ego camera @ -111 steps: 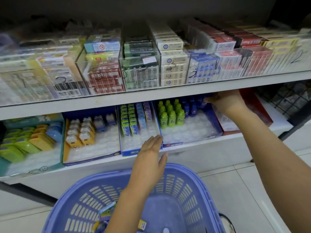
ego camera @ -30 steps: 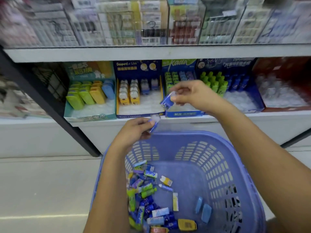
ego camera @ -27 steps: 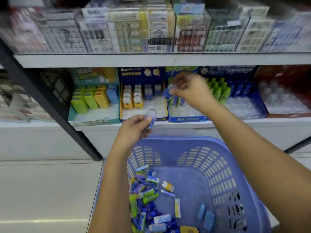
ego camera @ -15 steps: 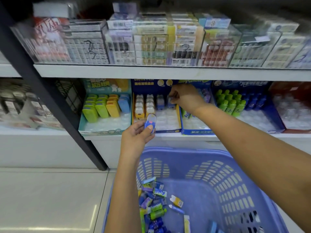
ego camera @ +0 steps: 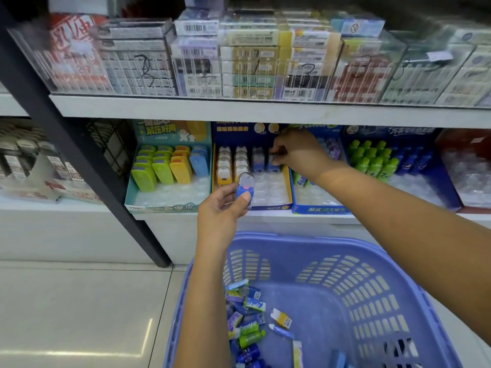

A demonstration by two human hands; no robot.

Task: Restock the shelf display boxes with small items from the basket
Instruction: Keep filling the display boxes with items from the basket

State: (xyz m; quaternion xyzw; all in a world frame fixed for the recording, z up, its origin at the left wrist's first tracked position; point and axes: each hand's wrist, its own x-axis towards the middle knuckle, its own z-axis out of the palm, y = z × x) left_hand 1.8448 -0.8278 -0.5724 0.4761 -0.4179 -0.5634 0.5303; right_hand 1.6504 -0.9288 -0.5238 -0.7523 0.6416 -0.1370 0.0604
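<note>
A small blue item (ego camera: 245, 187) with a clear cap is pinched upright between the thumb and fingers of the left hand (ego camera: 220, 211), just in front of the blue and yellow display box (ego camera: 271, 207). Beyond these fingers, to the right, the right hand (ego camera: 297, 152) pinches another blue item (ego camera: 273, 166) in the back row of this box. Below both hands is the basket (ego camera: 305, 243), with loose items (ego camera: 249, 338) inside.

My left forearm comes up from below, nearly upright. My left hand (ego camera: 221, 208) is raised, thumb (ego camera: 244, 198) pressed on the near face of a small blue item (ego camera: 245, 185) and fingers curled round behind it. My right arm reaches in from the lower right, stretched long and forward. My right hand (ego camera: 297, 152) is knuckles up, wrist level, fingertips (ego camera: 275, 150) curled down and pinching a second item (ego camera: 273, 166).
</note>
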